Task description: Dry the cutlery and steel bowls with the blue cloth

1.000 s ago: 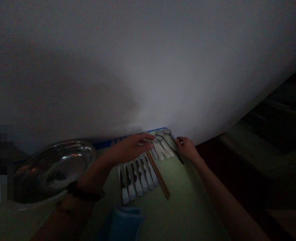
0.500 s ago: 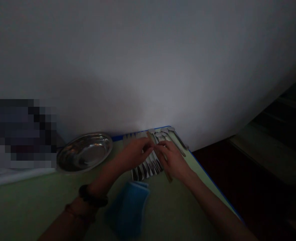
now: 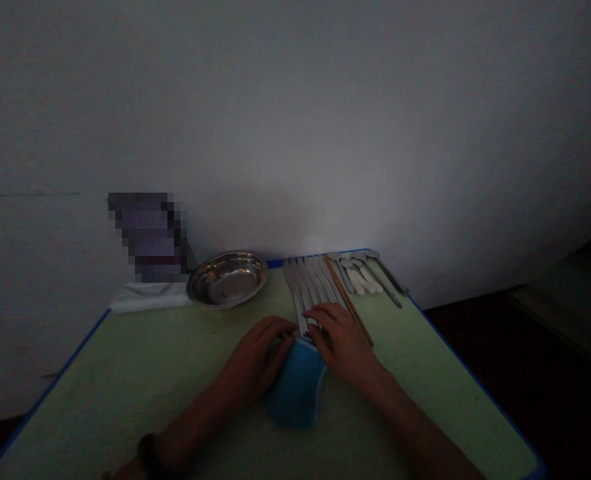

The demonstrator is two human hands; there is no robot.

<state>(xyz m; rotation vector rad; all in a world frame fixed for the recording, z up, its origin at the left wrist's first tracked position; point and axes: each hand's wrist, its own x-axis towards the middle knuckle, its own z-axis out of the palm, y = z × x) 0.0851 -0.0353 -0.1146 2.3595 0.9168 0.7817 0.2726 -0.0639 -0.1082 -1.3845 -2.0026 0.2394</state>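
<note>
A row of metal table knives (image 3: pixel 303 280) lies side by side at the back of the green table (image 3: pixel 140 380), blades pointing toward the wall. At their near ends my left hand (image 3: pixel 260 353) has bent, closed fingertips beside the top edge of a folded blue cloth (image 3: pixel 298 390). My right hand (image 3: pixel 343 337) reaches over the handles from the right, fingers curled and closed around that same spot. What either hand pinches is hidden in the dim light. Just right of the knives lie wooden chopsticks (image 3: pixel 348 297), then several spoons (image 3: pixel 388 287), some with white handles.
A shiny metal bowl (image 3: pixel 228 280) stands at the back left. Beside it are a white folded cloth (image 3: pixel 150 297) and a blurred-out upright object (image 3: pixel 150 237). The wall (image 3: pixel 295 120) rises directly behind the table, whose rim is blue.
My hands have moved from the chopsticks toward the near ends of the knives, beside the blue cloth. The chopsticks now lie free, and the view has shifted, showing more of the table.
</note>
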